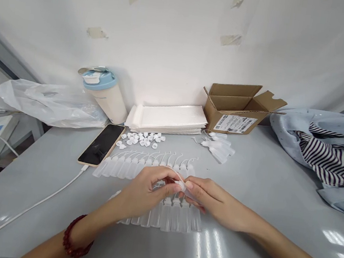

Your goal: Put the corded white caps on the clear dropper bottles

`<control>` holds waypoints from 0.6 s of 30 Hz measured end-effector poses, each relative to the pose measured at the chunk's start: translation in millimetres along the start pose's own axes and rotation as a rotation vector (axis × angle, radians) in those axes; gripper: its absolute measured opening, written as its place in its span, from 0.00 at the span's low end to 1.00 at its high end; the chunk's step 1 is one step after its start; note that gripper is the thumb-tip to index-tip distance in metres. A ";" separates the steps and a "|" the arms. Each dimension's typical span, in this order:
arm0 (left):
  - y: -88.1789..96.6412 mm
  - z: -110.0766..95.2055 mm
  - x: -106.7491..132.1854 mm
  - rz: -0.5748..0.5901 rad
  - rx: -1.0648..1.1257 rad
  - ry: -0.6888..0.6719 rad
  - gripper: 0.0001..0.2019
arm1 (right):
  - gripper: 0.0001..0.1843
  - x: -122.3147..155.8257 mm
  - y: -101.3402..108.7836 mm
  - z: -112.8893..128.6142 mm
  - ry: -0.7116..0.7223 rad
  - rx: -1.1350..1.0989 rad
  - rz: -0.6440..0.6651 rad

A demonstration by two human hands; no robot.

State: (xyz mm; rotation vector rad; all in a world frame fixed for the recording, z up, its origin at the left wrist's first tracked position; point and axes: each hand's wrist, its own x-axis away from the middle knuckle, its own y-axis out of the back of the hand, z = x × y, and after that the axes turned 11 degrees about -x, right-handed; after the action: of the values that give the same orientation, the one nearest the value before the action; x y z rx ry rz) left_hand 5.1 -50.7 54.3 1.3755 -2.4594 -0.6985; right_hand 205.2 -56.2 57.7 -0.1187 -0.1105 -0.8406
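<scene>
My left hand (147,187) and my right hand (217,201) meet at the middle, both closed on one small translucent plastic tube (185,188). Its top end is pinched in the left fingertips, while the right thumb and fingers grip its body, mostly hidden. A thin white cord (173,171) arcs above the left fingertips. Behind the hands lies a row of similar tubes (131,168), with cords trailing from their tops. Another row of tubes (175,218) lies under and in front of the hands, partly covered by the left hand and forearm.
White caps (145,139) lie piled behind the rows. Several loose tubes (220,148) lie before an open cardboard box (241,113). A charging phone (102,145), tumbler (106,98), white packet stack (170,118) and plastic bag (50,103) stand leftward; a fabric bag (300,125) sits right.
</scene>
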 end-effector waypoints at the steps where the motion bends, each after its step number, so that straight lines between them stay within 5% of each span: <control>1: -0.8 0.1 0.5 -0.019 -0.027 -0.017 0.08 | 0.22 -0.4 -0.5 -1.1 -0.005 -0.025 -0.007; 9: -2.8 6.4 0.8 -0.109 -0.128 -0.249 0.07 | 0.24 -6.0 4.6 -14.7 -0.120 -0.253 -0.007; 18: -1.1 -1.8 0.1 -0.068 0.016 -0.108 0.06 | 0.21 -2.5 0.4 -13.2 -0.091 -0.220 0.001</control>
State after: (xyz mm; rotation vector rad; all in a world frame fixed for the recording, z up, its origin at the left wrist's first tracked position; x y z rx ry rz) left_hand 6.6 -51.7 55.2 1.4702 -2.5156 -0.7893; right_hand 204.5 -56.0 44.3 -0.3643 -0.1031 -0.8446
